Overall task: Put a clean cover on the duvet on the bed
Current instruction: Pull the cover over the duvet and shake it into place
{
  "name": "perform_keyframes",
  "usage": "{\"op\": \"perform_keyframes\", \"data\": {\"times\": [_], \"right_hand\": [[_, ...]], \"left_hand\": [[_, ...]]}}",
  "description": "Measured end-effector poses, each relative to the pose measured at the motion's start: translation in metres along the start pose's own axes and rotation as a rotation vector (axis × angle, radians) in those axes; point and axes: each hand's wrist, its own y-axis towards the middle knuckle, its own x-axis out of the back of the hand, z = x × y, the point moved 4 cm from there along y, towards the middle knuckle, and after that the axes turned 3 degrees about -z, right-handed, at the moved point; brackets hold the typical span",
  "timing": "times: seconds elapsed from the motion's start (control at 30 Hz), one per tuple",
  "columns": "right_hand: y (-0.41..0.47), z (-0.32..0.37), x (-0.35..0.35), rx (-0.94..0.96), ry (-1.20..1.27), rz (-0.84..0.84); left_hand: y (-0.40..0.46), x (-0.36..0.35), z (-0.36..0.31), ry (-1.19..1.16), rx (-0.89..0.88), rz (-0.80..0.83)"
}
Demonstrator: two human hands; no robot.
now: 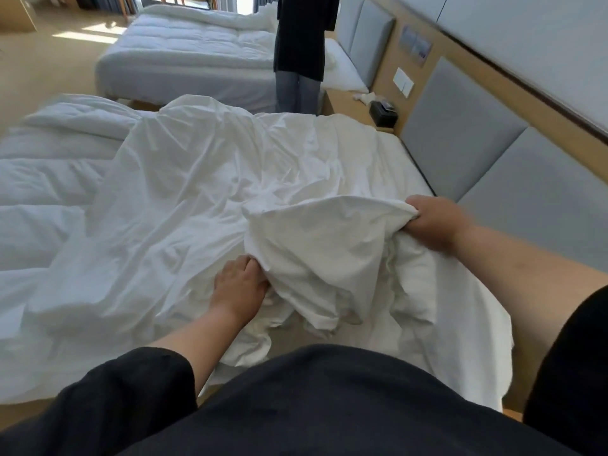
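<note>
Honestly I can't read a single word anywhere in this shot. Closest candidate is the blue-grey plaque point(416, 44) on the wooden headboard panel point(388, 77) over by the far bed, and it might carry lettering, but from my feed it's just a smear. Below it there's a white switch plate point(403, 81), no markings I can make out. The black tissue box point(383, 113) on the nightstand point(345, 103) shows no brand or label either.

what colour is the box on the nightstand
Black, seen in the head view: the box sits on the nightstand.
</note>
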Motion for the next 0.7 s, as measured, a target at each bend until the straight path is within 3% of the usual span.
{"op": "perform_keyframes", "data": {"times": [0.1, 0.17, 0.23, 0.3, 0.4, 0.5, 0.6, 0.7], "right_hand": [[0.005, -0.003, 0.001, 0.001, 0.020, -0.005], [0.010, -0.006, 0.003, -0.008, 0.023, 0.000], [0.016, -0.010, 0.005, -0.019, 0.025, 0.002], [0.022, -0.017, 0.005, -0.013, -0.002, 0.009], [0.030, -0.022, 0.003, -0.005, -0.035, 0.056], [0.034, -0.021, 0.000, -0.030, -0.060, 0.098], [0.037, -0.023, -0.003, -0.072, -0.043, 0.101], [0.040, -0.018, -0.012, -0.109, -0.019, 0.124]], "left_hand": [[0.008, 0.005, -0.009, -0.191, -0.053, -0.093], [0.012, 0.012, -0.006, -0.457, 0.096, -0.110], [0.013, 0.019, 0.005, -0.517, 0.224, -0.122], [0.014, 0.029, 0.019, -0.409, 0.143, -0.050], [0.013, 0.043, 0.057, 0.011, -0.052, 0.222], [0.011, 0.067, 0.133, 0.339, 0.084, 0.304], [-0.001, 0.093, 0.193, 0.420, 0.320, 0.321], [-0.003, 0.086, 0.203, 0.371, 0.248, 0.315]]}}
